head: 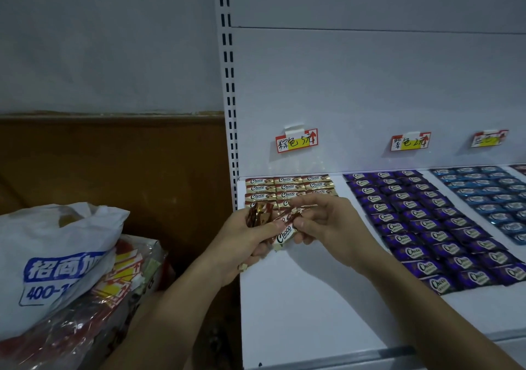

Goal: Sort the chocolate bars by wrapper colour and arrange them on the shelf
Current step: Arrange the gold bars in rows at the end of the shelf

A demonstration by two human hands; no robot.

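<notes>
My left hand grips a bunch of brown-and-cream Choco bars above the left end of the white shelf. My right hand pinches one cream Choco bar at the edge of that bunch. Behind the hands lie rows of the same brown bars at the shelf's back left. Purple bars fill a long block in the middle, and blue bars lie to the right.
Price tags are stuck on the shelf's back panel above each colour block. A white plastic bag with blue print lies on a pile of wrapped goods to the left. A slotted upright borders the shelf.
</notes>
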